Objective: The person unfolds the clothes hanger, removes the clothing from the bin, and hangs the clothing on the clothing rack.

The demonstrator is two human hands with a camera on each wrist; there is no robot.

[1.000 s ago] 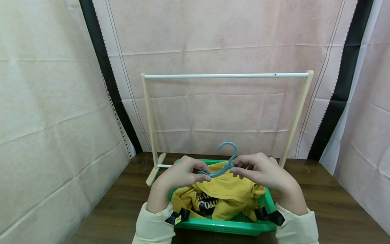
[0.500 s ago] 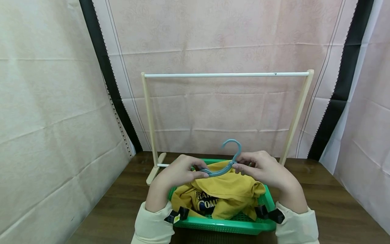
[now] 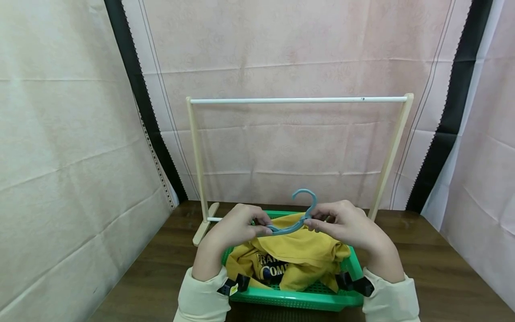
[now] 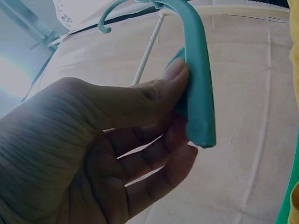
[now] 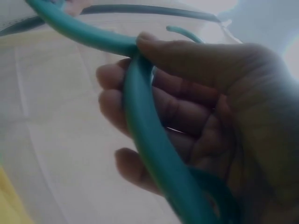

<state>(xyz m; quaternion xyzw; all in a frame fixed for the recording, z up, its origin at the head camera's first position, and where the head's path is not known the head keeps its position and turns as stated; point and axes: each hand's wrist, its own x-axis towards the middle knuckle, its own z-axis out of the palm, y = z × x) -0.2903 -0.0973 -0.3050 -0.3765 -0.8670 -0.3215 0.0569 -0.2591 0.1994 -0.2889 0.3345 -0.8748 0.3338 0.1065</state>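
Note:
A blue-green hanger (image 3: 290,229) is held in the air above a yellow garment (image 3: 299,248), its hook upward. My left hand (image 3: 241,226) pinches one end of it; in the left wrist view the thumb of that hand (image 4: 107,126) lies against the hanger arm (image 4: 200,79). My right hand (image 3: 348,226) grips the hanger near its middle, below the hook. The right wrist view shows the thumb of the right hand (image 5: 201,93) on the joint of the hanger (image 5: 145,112), fingers behind. The garment, with dark lettering, lies crumpled in a green basket (image 3: 297,298).
Behind the basket stands a rack with a white top bar (image 3: 297,100) and cream side posts. Its left foot (image 3: 206,223) rests on the brown wooden table (image 3: 153,273). Pale cloth (image 3: 281,40) hangs at the back and both sides.
Compared with a second ago, the hanger's hook sits slightly farther right. Both hands keep their hold on the hanger, with only small shifts. The garment and basket stay in place.

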